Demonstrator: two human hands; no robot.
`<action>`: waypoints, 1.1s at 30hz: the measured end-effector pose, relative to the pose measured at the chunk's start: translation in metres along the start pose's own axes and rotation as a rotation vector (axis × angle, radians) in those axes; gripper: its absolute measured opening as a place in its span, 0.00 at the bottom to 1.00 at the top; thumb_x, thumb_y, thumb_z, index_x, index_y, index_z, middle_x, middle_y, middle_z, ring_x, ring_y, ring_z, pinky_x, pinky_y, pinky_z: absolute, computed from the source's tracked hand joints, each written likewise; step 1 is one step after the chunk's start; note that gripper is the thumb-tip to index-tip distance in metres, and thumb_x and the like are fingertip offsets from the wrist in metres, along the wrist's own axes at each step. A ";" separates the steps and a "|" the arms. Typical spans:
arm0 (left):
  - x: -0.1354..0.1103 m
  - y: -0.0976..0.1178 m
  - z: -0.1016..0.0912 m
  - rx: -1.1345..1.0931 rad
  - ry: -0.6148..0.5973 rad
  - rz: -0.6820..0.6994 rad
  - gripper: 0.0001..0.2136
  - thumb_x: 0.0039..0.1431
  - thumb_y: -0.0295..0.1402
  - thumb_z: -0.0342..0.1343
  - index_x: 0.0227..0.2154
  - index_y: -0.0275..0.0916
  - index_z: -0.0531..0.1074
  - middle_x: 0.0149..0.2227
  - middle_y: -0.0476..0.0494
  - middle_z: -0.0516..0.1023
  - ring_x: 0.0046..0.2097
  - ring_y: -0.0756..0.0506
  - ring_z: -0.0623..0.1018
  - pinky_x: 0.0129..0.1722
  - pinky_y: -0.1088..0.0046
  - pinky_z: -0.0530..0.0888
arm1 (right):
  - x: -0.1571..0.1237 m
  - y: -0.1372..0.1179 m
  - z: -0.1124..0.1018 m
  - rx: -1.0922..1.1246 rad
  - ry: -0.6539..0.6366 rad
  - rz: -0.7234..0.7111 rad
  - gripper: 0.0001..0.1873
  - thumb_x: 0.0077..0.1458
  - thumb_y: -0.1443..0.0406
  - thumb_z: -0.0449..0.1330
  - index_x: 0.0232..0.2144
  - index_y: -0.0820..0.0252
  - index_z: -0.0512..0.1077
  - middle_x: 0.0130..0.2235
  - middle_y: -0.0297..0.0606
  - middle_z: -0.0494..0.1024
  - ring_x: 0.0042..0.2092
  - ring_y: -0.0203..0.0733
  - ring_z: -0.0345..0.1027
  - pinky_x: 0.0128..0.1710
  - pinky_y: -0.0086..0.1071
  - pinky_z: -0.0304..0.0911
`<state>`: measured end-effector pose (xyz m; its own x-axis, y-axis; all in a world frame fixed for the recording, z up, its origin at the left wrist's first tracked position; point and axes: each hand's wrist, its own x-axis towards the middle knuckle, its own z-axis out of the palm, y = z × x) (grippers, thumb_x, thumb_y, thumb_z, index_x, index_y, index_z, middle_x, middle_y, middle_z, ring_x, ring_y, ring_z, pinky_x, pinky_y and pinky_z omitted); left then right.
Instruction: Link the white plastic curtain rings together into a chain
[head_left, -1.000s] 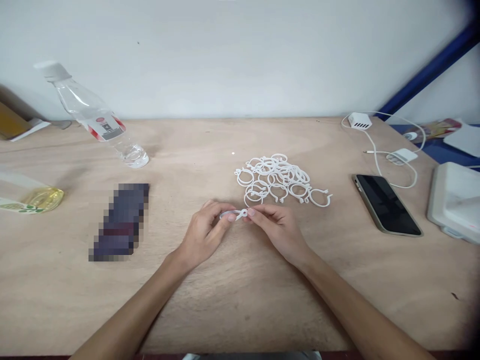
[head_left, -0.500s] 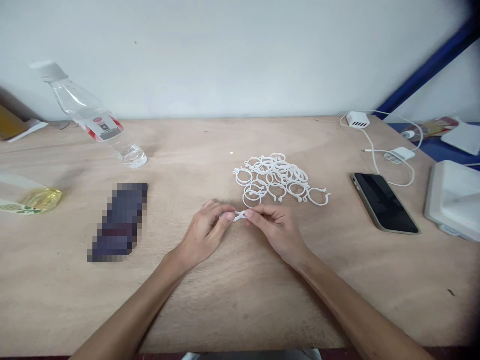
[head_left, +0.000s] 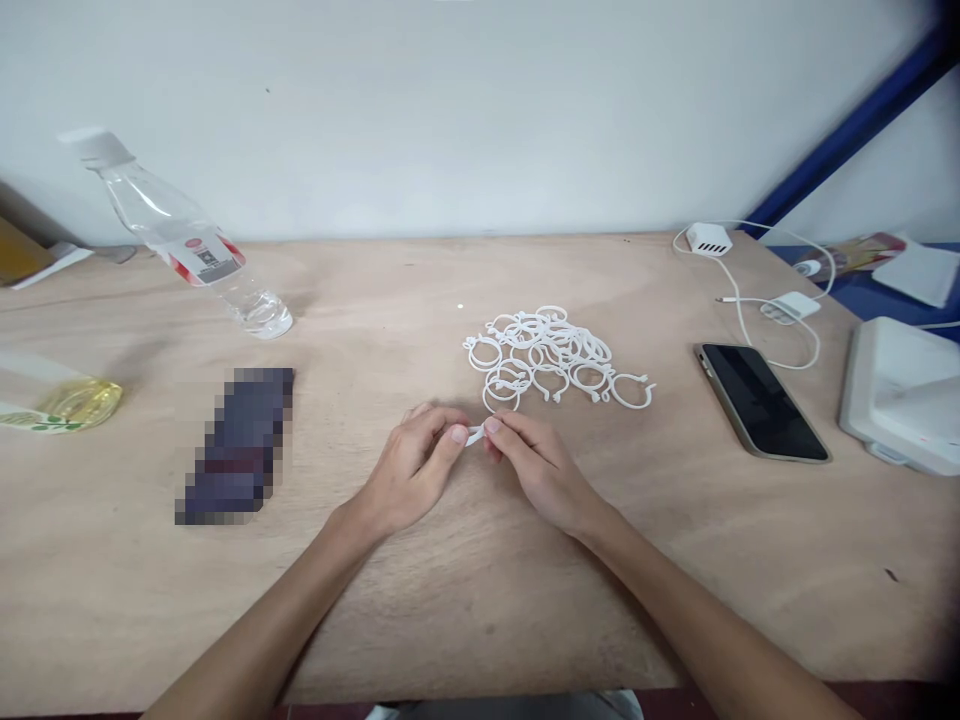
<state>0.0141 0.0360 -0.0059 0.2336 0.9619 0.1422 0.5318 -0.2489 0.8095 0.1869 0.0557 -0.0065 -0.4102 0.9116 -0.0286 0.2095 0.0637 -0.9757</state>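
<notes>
Both hands have drawn closer together since a second ago, so that less of the white plastic ring shows between them; a moment back its loop lay more open to view. Left hand and right hand now pinch it from either side, fingertips pressed nearly together over it, the other fingers curled beneath. How far the ring's ends are closed I cannot tell, since the fingers cover most of it.

To do this squeeze well, I judge that the grip should sit close to the ring's two ends, with steady pressure straight across, wrists resting on the table for control; a thin springy loop like this could twist or pop out sideways.

Just beyond the held ring lies the pile of rings, thin, white, smooth-looking hoops tangled over one another, some with small hooked ends. Right of the pile lies a dark, glossy phone, flat and rectangular, and beyond that a white charger with cable. Far left of the pile stands a clear plastic bottle, with a red-and-white label. Left of the held ring lies a dark blurred-out object. Pale wood grain runs across the matt tabletop.
</notes>
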 end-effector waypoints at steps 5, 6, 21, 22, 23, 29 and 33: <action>0.000 0.002 0.003 0.081 -0.102 0.072 0.30 0.65 0.53 0.28 0.26 0.39 0.69 0.25 0.46 0.71 0.31 0.45 0.69 0.40 0.63 0.64 | -0.001 -0.001 0.002 0.048 -0.030 -0.015 0.19 0.62 0.57 0.49 0.21 0.57 0.61 0.23 0.29 0.61 0.28 0.35 0.55 0.30 0.31 0.52; 0.000 0.002 0.003 0.078 -0.119 0.068 0.29 0.66 0.52 0.29 0.25 0.39 0.69 0.24 0.48 0.70 0.29 0.46 0.68 0.40 0.64 0.64 | -0.001 -0.001 0.002 0.061 -0.035 -0.013 0.19 0.62 0.56 0.49 0.21 0.57 0.61 0.23 0.30 0.62 0.28 0.35 0.56 0.30 0.31 0.53; -0.003 0.005 0.007 -0.115 -0.109 0.068 0.24 0.67 0.47 0.36 0.26 0.39 0.71 0.27 0.49 0.76 0.30 0.48 0.72 0.40 0.70 0.67 | -0.004 -0.001 0.013 0.183 0.002 -0.014 0.24 0.64 0.53 0.46 0.20 0.58 0.60 0.23 0.30 0.62 0.28 0.35 0.57 0.32 0.30 0.54; -0.003 0.005 0.008 -0.129 -0.110 0.071 0.24 0.67 0.46 0.36 0.27 0.39 0.72 0.28 0.48 0.76 0.31 0.48 0.73 0.41 0.71 0.68 | -0.005 -0.001 0.014 0.190 0.018 -0.006 0.24 0.64 0.52 0.46 0.19 0.58 0.60 0.23 0.30 0.62 0.28 0.35 0.57 0.31 0.30 0.54; -0.003 0.006 0.008 -0.142 -0.113 0.071 0.24 0.67 0.46 0.36 0.27 0.39 0.72 0.28 0.48 0.76 0.31 0.48 0.73 0.41 0.71 0.68 | -0.005 -0.001 0.016 0.200 0.034 0.004 0.24 0.63 0.51 0.47 0.19 0.57 0.59 0.23 0.30 0.62 0.28 0.35 0.57 0.31 0.30 0.54; -0.003 0.007 0.009 -0.177 -0.153 0.032 0.26 0.66 0.50 0.34 0.27 0.39 0.70 0.29 0.46 0.75 0.33 0.45 0.72 0.41 0.68 0.68 | -0.007 0.000 0.022 0.275 0.098 0.020 0.23 0.61 0.51 0.50 0.19 0.57 0.58 0.22 0.29 0.59 0.25 0.34 0.53 0.28 0.30 0.54; -0.004 0.005 0.009 -0.162 -0.135 0.009 0.27 0.64 0.54 0.32 0.26 0.40 0.67 0.25 0.47 0.69 0.30 0.46 0.67 0.37 0.67 0.67 | -0.004 -0.001 0.015 0.218 0.074 0.002 0.23 0.62 0.52 0.47 0.20 0.57 0.60 0.22 0.31 0.60 0.26 0.35 0.55 0.28 0.30 0.55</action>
<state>0.0232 0.0302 -0.0071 0.3502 0.9331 0.0812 0.3935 -0.2253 0.8913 0.1750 0.0463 -0.0091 -0.3422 0.9394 -0.0220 0.0102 -0.0197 -0.9998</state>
